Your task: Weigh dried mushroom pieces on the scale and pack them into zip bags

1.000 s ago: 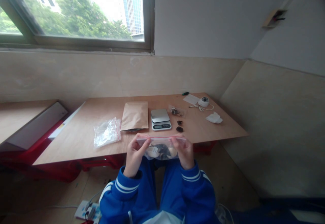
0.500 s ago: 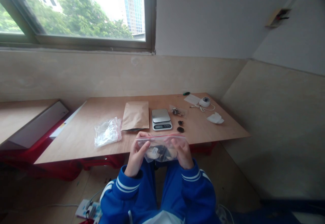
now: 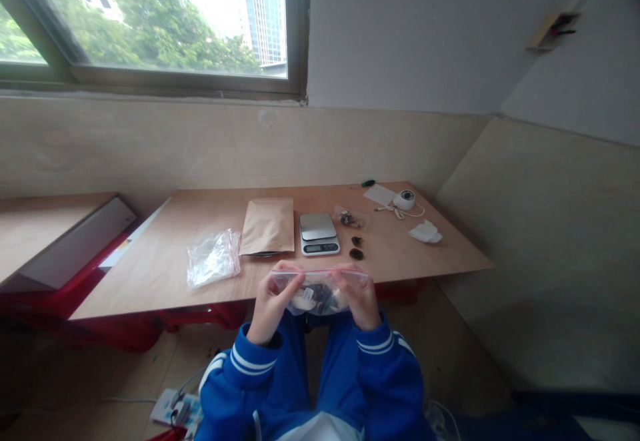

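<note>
Above my lap, in front of the table edge, I hold a clear zip bag [image 3: 319,302] with a red seal strip along its top. Dark pieces, pale pieces and a small white label show through the plastic. My left hand [image 3: 274,297] is closed on the bag's left top corner, thumb along the strip. The right top corner is pinched by my right hand [image 3: 356,293], its fingers near the seal. Just beyond the bag stands a kitchen scale [image 3: 319,234] with a metal plate. Two small dark pieces [image 3: 356,253] lie to the right of it.
A brown paper pouch [image 3: 269,226] and clear empty zip bags [image 3: 214,257] lie left of the scale. On the right are a small bag of parts [image 3: 351,218], a white dome camera [image 3: 404,199] with cable, crumpled white paper [image 3: 425,231] and a green-handled tool [image 3: 368,183].
My left thumb has moved right along the seal and my right fingers have shifted inward on the strip. The bag's top edge sits slightly lower. Things on the table stay put.
</note>
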Tool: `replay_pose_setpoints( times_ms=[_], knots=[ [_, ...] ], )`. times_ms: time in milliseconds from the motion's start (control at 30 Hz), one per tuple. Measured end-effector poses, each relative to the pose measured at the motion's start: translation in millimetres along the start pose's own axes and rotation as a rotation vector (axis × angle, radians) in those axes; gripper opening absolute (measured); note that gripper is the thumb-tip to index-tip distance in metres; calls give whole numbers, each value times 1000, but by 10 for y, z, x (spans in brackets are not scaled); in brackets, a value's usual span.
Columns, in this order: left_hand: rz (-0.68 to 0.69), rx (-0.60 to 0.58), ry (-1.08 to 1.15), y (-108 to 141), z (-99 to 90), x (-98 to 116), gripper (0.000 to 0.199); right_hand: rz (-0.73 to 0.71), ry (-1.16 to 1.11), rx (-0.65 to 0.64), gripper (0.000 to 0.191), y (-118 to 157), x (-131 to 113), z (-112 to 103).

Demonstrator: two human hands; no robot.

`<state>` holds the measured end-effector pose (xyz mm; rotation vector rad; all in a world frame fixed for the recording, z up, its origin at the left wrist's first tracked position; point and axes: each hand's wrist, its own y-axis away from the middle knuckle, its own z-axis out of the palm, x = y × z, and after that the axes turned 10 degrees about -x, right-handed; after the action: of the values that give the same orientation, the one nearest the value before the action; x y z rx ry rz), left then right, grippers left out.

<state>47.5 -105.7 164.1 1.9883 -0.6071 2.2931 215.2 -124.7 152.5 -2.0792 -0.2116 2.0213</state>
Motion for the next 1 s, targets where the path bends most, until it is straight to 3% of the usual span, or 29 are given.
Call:
replay_pose_setpoints(
  times_ms=[300,533,767,1000],
  knots=[
    [20,61,-39,10,10,-6,10,-9,-26,-26,20,3,-69,-14],
    [6,43,54,-11,26,-56,17,117,-294,-218,38,-7,-27,40],
    [-86,19,33,-10,35,-64,20,161,-244,-109,25,-40,-18,147],
    [-103,134,-76,-59,74,-115,23,59,-146,68,19,-47,12,229]
  ],
)
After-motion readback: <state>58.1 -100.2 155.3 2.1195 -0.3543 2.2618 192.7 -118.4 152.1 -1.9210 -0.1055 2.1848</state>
